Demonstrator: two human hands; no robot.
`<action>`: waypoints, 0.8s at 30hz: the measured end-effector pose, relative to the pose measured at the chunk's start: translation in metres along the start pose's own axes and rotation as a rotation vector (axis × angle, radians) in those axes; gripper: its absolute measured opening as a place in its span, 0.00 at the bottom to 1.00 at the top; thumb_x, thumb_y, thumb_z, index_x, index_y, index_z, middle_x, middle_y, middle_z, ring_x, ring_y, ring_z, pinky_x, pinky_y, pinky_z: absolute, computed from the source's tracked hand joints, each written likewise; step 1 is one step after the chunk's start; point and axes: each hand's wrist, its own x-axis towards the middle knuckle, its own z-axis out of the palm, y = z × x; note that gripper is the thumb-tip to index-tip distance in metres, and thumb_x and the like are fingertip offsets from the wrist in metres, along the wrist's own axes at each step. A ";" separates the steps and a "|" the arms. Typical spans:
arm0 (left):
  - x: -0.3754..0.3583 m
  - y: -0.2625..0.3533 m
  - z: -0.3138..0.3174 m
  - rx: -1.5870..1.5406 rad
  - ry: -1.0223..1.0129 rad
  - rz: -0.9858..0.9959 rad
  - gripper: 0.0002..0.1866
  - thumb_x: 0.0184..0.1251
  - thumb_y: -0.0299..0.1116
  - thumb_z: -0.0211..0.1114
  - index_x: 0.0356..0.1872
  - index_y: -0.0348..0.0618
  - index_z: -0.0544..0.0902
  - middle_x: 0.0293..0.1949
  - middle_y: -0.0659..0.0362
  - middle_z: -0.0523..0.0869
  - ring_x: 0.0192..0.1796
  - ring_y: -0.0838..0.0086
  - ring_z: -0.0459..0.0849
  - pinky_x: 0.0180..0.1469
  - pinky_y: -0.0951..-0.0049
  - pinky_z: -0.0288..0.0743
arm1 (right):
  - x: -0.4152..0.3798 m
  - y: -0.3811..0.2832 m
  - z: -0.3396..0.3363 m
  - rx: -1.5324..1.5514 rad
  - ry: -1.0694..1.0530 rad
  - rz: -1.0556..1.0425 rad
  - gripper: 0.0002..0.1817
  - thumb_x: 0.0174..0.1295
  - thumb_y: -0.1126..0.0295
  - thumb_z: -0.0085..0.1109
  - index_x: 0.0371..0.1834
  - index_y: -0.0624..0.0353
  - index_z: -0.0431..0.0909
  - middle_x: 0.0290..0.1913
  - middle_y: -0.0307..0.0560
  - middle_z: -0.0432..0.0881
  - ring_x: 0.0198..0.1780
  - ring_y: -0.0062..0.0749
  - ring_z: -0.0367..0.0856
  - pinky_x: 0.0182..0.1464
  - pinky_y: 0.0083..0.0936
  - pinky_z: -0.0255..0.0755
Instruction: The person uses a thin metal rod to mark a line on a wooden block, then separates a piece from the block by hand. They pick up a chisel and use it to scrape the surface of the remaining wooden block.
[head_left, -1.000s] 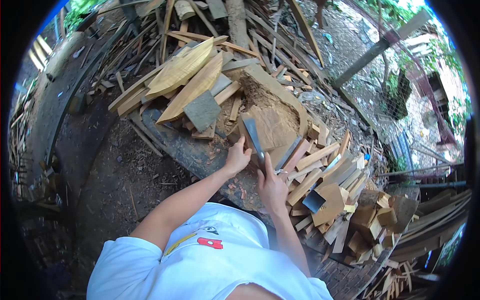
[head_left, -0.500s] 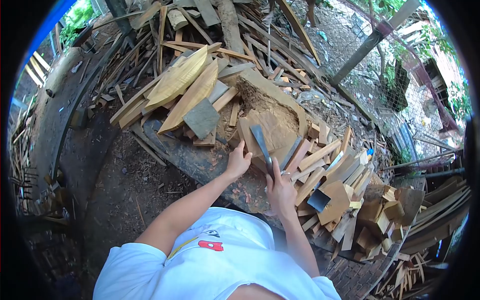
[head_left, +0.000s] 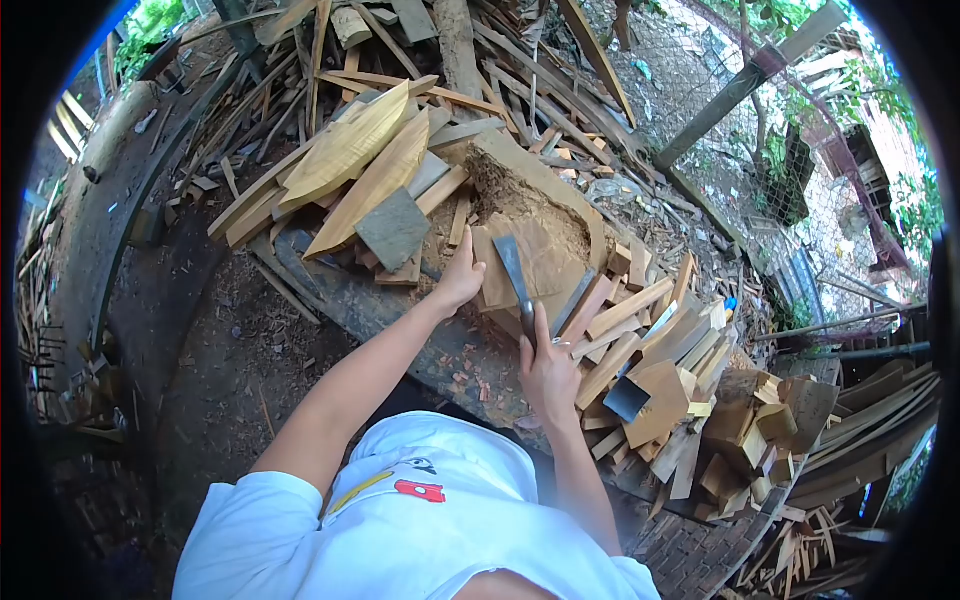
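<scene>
My left hand [head_left: 460, 280] grips the left edge of a light brown wood block [head_left: 494, 272], thumb on the near side and fingers along the edge. The block stands against a thick, rough-hollowed stump [head_left: 548, 250] with sawdust in its hollow. In my right hand [head_left: 548, 370] is the handle of a chisel-like blade [head_left: 510, 268], narrow near the grip and wider at its far end. The blade points away from me and overlaps the block's face in this view. A ring shows on my right hand.
Offcuts [head_left: 625, 325] lie packed to the right, with a dark square piece [head_left: 627, 398] among them. Pointed yellowish boards [head_left: 345, 150] and a grey square board [head_left: 393, 229] are stacked on the left. Behind rise a scrap-wood heap [head_left: 400, 60] and a leaning post [head_left: 740, 90].
Both hands, the block and the blade appear slightly farther left, partly as the whole view has shifted. The blade stands at a slightly steeper angle; both grips stay the same.
</scene>
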 end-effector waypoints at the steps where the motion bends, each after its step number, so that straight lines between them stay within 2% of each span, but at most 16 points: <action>1: -0.001 -0.001 0.001 0.002 0.001 0.002 0.41 0.70 0.25 0.54 0.78 0.33 0.40 0.78 0.40 0.53 0.79 0.57 0.54 0.78 0.67 0.49 | 0.011 -0.005 0.000 0.005 -0.056 0.034 0.32 0.68 0.62 0.56 0.76 0.43 0.60 0.27 0.58 0.84 0.31 0.57 0.85 0.32 0.48 0.77; 2: -0.003 -0.002 0.002 0.005 -0.004 -0.001 0.41 0.70 0.25 0.54 0.78 0.33 0.40 0.78 0.40 0.53 0.79 0.57 0.54 0.78 0.67 0.49 | 0.017 -0.007 0.000 0.010 -0.109 0.066 0.32 0.68 0.62 0.55 0.76 0.44 0.61 0.30 0.60 0.85 0.31 0.58 0.85 0.32 0.49 0.77; 6: 0.002 0.004 -0.005 -0.048 -0.042 -0.009 0.42 0.70 0.23 0.54 0.79 0.36 0.38 0.79 0.41 0.49 0.80 0.58 0.49 0.78 0.67 0.46 | -0.012 0.007 -0.002 0.009 -0.060 0.024 0.32 0.69 0.61 0.55 0.76 0.43 0.60 0.32 0.61 0.85 0.30 0.60 0.85 0.32 0.49 0.78; 8: 0.000 0.004 -0.009 -0.110 -0.078 -0.036 0.43 0.70 0.23 0.54 0.79 0.38 0.37 0.79 0.42 0.46 0.81 0.59 0.47 0.78 0.66 0.45 | -0.032 0.015 -0.005 0.019 -0.073 0.017 0.31 0.70 0.59 0.53 0.77 0.45 0.60 0.24 0.56 0.83 0.24 0.54 0.84 0.25 0.44 0.76; 11: 0.003 0.008 -0.009 -0.035 -0.106 -0.039 0.44 0.70 0.22 0.54 0.79 0.42 0.36 0.79 0.42 0.45 0.80 0.58 0.47 0.78 0.64 0.47 | -0.020 0.011 0.000 -0.055 0.005 -0.028 0.32 0.70 0.58 0.53 0.77 0.44 0.59 0.24 0.57 0.83 0.24 0.55 0.84 0.24 0.45 0.76; 13: 0.002 0.009 -0.011 -0.094 -0.129 -0.075 0.44 0.70 0.22 0.54 0.80 0.44 0.35 0.79 0.42 0.45 0.80 0.57 0.48 0.77 0.63 0.50 | 0.010 -0.002 0.003 -0.053 -0.020 0.010 0.32 0.70 0.58 0.53 0.77 0.44 0.59 0.26 0.59 0.84 0.25 0.54 0.84 0.25 0.45 0.77; 15: 0.005 0.000 -0.010 -0.077 -0.125 -0.047 0.44 0.70 0.22 0.54 0.80 0.44 0.35 0.79 0.42 0.46 0.80 0.57 0.49 0.77 0.63 0.51 | 0.021 -0.005 0.010 -0.046 -0.044 0.053 0.32 0.70 0.58 0.53 0.78 0.43 0.58 0.29 0.61 0.84 0.25 0.54 0.84 0.25 0.45 0.77; 17: 0.008 -0.002 -0.006 -0.068 -0.124 -0.009 0.44 0.70 0.22 0.54 0.80 0.45 0.35 0.78 0.42 0.46 0.79 0.56 0.49 0.76 0.62 0.52 | 0.025 0.004 0.017 -0.043 0.035 -0.039 0.33 0.70 0.60 0.54 0.78 0.43 0.58 0.32 0.64 0.84 0.25 0.54 0.85 0.25 0.45 0.78; 21: 0.010 -0.001 -0.006 -0.064 -0.105 -0.059 0.44 0.70 0.22 0.54 0.79 0.43 0.36 0.78 0.41 0.47 0.79 0.57 0.49 0.77 0.64 0.49 | -0.011 0.016 0.001 -0.078 0.076 -0.110 0.34 0.69 0.61 0.55 0.78 0.44 0.58 0.32 0.64 0.84 0.25 0.53 0.85 0.23 0.44 0.77; 23: 0.006 -0.005 -0.006 -0.039 -0.110 -0.070 0.43 0.70 0.22 0.54 0.79 0.42 0.36 0.78 0.41 0.47 0.79 0.57 0.49 0.77 0.64 0.48 | -0.022 0.014 -0.005 -0.055 -0.105 0.022 0.35 0.68 0.61 0.56 0.78 0.44 0.57 0.33 0.64 0.84 0.26 0.53 0.85 0.23 0.44 0.77; 24: 0.009 -0.005 -0.007 -0.055 -0.113 -0.057 0.43 0.70 0.22 0.54 0.79 0.41 0.37 0.78 0.41 0.47 0.80 0.57 0.49 0.78 0.65 0.47 | -0.016 0.016 0.003 -0.079 -0.008 -0.032 0.34 0.69 0.61 0.55 0.78 0.46 0.57 0.29 0.62 0.84 0.25 0.53 0.84 0.24 0.44 0.77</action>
